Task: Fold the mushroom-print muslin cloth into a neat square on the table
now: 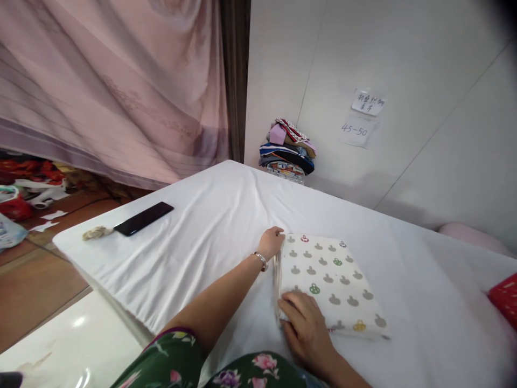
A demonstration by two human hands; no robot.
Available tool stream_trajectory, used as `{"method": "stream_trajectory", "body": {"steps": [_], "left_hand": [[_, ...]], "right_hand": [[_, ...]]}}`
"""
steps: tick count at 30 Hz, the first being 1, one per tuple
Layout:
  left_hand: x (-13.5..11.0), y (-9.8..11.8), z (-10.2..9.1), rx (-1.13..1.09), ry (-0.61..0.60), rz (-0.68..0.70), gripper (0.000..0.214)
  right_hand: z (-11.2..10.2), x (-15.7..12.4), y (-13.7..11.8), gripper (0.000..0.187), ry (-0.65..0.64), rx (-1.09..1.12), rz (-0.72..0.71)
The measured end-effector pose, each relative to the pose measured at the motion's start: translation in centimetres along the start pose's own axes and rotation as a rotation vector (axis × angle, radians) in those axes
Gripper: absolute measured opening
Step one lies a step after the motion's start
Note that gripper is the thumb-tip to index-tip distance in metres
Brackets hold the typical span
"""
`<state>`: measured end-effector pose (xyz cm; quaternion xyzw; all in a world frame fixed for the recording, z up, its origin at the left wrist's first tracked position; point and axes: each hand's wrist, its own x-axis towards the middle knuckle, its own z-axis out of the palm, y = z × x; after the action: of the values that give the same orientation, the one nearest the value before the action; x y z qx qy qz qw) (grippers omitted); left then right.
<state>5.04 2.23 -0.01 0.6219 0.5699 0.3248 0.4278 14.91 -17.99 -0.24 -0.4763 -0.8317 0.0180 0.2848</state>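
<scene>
A folded white cloth (329,264) printed with grey, red, green and yellow mushroom shapes lies flat on the white-covered table in front of me. At its far left corner is my left hand (270,244), closed with the fingertips on the edge; a bracelet circles that wrist. Over the near left part of the cloth bends my right hand (307,327), with fingers curled on top of the edge and the thumb tucked lower beside it. Several layers show along the left side of the fold.
A black phone (144,218) with a tassel lies on the table (202,226) at left. Behind the far edge rises a stack of folded fabrics (287,148) against the wall. Something red (504,299) sits at far right. A pink curtain (121,81) hangs at left.
</scene>
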Motion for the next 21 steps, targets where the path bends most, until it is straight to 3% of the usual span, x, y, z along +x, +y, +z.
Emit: {"method": "stream_trajectory", "body": {"steps": [11, 21], "left_hand": [[-0.3, 0.4, -0.2, 0.159, 0.012, 0.137, 0.028], [0.9, 0.3, -1.0, 0.206, -0.122, 0.169, 0.02]], "right_hand": [[-0.3, 0.4, -0.2, 0.029, -0.01, 0.007, 0.019], [-0.4, 0.4, -0.3, 0.028, -0.037, 0.022, 0.031]]}}
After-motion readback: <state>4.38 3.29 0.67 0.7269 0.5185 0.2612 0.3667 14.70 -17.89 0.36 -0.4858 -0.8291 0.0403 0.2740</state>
